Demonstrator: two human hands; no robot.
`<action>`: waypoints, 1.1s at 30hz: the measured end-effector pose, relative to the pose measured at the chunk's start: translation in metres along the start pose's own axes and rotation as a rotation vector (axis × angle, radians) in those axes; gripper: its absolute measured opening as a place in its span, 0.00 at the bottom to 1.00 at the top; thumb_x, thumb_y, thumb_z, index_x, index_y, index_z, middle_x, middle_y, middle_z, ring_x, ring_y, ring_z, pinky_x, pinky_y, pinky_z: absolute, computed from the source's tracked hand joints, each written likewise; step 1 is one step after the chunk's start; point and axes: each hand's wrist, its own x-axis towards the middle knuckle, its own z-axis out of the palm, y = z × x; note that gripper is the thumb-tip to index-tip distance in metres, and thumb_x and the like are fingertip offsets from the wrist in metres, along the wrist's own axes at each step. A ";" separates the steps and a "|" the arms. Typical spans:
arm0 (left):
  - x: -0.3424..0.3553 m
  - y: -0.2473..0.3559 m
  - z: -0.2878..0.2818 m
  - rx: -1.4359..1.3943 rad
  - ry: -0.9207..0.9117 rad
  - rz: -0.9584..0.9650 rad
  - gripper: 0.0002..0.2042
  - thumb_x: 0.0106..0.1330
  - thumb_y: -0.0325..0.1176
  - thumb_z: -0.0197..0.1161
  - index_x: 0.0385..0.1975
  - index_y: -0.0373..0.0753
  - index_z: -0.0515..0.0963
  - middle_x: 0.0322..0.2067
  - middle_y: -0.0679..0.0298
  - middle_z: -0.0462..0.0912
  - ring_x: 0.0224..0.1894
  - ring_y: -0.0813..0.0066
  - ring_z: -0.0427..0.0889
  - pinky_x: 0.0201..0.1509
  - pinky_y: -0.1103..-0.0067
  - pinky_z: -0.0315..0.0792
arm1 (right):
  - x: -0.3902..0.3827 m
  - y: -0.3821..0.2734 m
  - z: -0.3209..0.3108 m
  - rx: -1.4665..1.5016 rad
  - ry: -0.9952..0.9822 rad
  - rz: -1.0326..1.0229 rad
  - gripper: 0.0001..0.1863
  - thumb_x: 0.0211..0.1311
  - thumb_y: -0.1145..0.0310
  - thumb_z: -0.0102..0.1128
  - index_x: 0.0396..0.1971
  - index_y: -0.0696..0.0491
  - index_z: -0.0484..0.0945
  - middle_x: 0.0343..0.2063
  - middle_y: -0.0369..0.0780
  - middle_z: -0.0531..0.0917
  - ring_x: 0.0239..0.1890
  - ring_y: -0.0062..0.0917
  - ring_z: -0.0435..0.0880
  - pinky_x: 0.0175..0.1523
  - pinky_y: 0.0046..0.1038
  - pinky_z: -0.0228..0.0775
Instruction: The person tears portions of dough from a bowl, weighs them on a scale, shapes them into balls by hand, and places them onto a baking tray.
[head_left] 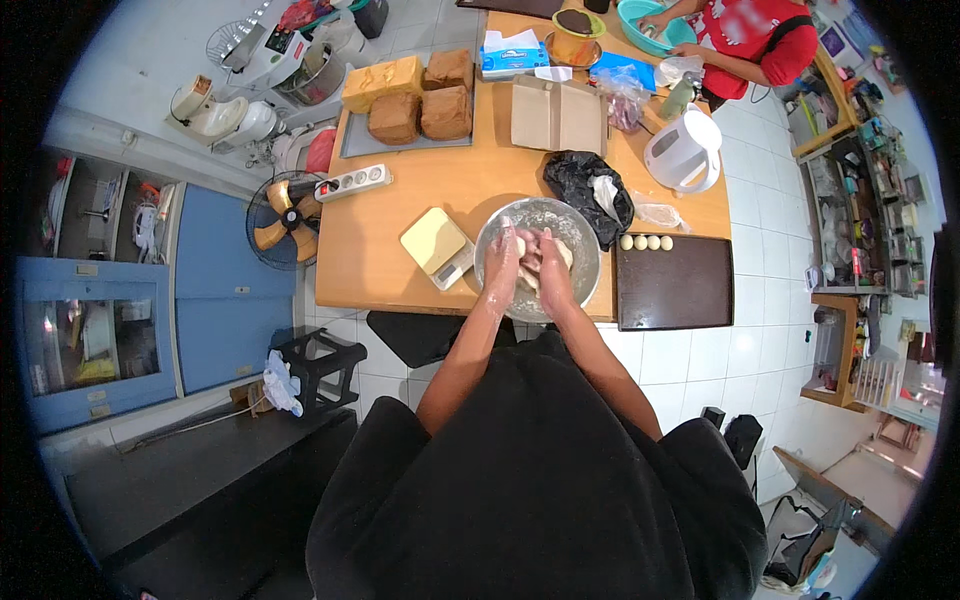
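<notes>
Head view: four dough balls (653,242) appear finished; left hand (504,260) and right hand (552,270) grip dough (528,279), apparently unportioned, in mixing bowl (590,268).

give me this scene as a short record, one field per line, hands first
left hand: in the bowl, touching dough; exact grip unclear
right hand: in the bowl, beside the left hand, also at the dough
bowl: round metal mixing bowl, pale residue inside
left of bowl: digital kitchen scale
right of bowl: dark baking tray, four pale dough balls along its far edge
beyond bowl: black plastic bag, white electric kettle
co-worker: red shirt, hand at turquoise basin
</notes>
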 end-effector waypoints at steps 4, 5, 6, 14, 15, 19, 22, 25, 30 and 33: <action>-0.006 0.029 0.023 0.333 -0.231 0.274 0.27 0.75 0.48 0.35 0.45 0.32 0.78 0.52 0.51 0.76 0.59 0.65 0.70 0.66 0.72 0.58 | 0.026 -0.001 -0.010 0.555 -0.169 0.247 0.32 0.70 0.41 0.34 0.59 0.53 0.64 0.50 0.40 0.76 0.55 0.31 0.73 0.59 0.33 0.65; -0.009 0.032 0.024 0.336 -0.231 0.286 0.27 0.75 0.48 0.35 0.45 0.32 0.78 0.52 0.51 0.76 0.59 0.65 0.70 0.66 0.72 0.58 | 0.036 -0.006 -0.013 0.695 -0.298 0.248 0.33 0.69 0.41 0.34 0.59 0.53 0.65 0.51 0.41 0.76 0.55 0.31 0.73 0.59 0.34 0.65; -0.010 0.033 0.028 0.229 -0.087 0.345 0.27 0.75 0.48 0.36 0.47 0.31 0.77 0.50 0.51 0.77 0.57 0.64 0.71 0.65 0.73 0.59 | 0.047 -0.007 -0.017 0.599 -0.272 0.211 0.32 0.69 0.41 0.34 0.60 0.53 0.64 0.56 0.41 0.73 0.59 0.33 0.71 0.63 0.35 0.63; -0.004 0.022 0.064 0.381 0.070 0.418 0.27 0.74 0.49 0.37 0.61 0.33 0.65 0.58 0.55 0.70 0.56 0.68 0.70 0.59 0.74 0.63 | 0.060 -0.008 -0.004 0.105 -0.225 -0.094 0.32 0.69 0.41 0.37 0.56 0.54 0.71 0.54 0.41 0.73 0.53 0.25 0.72 0.59 0.26 0.63; -0.008 0.023 0.070 0.422 0.003 0.487 0.27 0.74 0.49 0.37 0.61 0.33 0.64 0.60 0.55 0.67 0.59 0.66 0.69 0.61 0.74 0.62 | 0.081 -0.004 -0.019 0.203 -0.244 -0.033 0.32 0.69 0.42 0.38 0.57 0.54 0.70 0.52 0.40 0.74 0.52 0.24 0.73 0.57 0.27 0.64; 0.015 0.054 0.039 0.173 0.165 0.441 0.26 0.74 0.46 0.39 0.64 0.33 0.60 0.64 0.54 0.63 0.67 0.62 0.58 0.69 0.72 0.50 | 0.008 -0.044 0.039 0.035 -0.430 -0.040 0.30 0.72 0.48 0.37 0.58 0.58 0.68 0.52 0.41 0.75 0.50 0.24 0.74 0.55 0.25 0.67; 0.033 0.022 0.046 0.337 0.271 0.549 0.25 0.74 0.45 0.40 0.63 0.33 0.62 0.63 0.54 0.65 0.65 0.62 0.61 0.67 0.72 0.52 | 0.021 -0.031 0.035 0.155 -0.379 -0.199 0.28 0.73 0.51 0.35 0.61 0.57 0.64 0.58 0.42 0.72 0.57 0.26 0.72 0.62 0.26 0.60; 0.016 0.011 0.061 0.696 0.138 0.789 0.24 0.73 0.45 0.42 0.59 0.33 0.67 0.61 0.55 0.68 0.60 0.63 0.68 0.62 0.73 0.60 | 0.038 -0.016 0.012 0.461 -0.332 -0.262 0.29 0.72 0.50 0.36 0.63 0.56 0.62 0.59 0.40 0.71 0.58 0.27 0.71 0.63 0.27 0.59; 0.042 0.030 0.045 0.022 0.332 0.283 0.24 0.73 0.45 0.44 0.59 0.35 0.67 0.61 0.51 0.67 0.63 0.60 0.65 0.67 0.72 0.56 | 0.004 -0.048 0.029 0.199 -0.342 0.124 0.29 0.71 0.51 0.39 0.64 0.55 0.61 0.61 0.39 0.68 0.63 0.27 0.65 0.65 0.25 0.56; 0.030 -0.028 0.058 0.426 0.332 0.430 0.29 0.71 0.53 0.41 0.64 0.38 0.61 0.60 0.54 0.67 0.59 0.61 0.68 0.65 0.72 0.59 | 0.039 -0.039 0.003 0.327 -0.300 0.096 0.29 0.71 0.51 0.39 0.64 0.56 0.61 0.62 0.41 0.67 0.65 0.27 0.63 0.67 0.25 0.53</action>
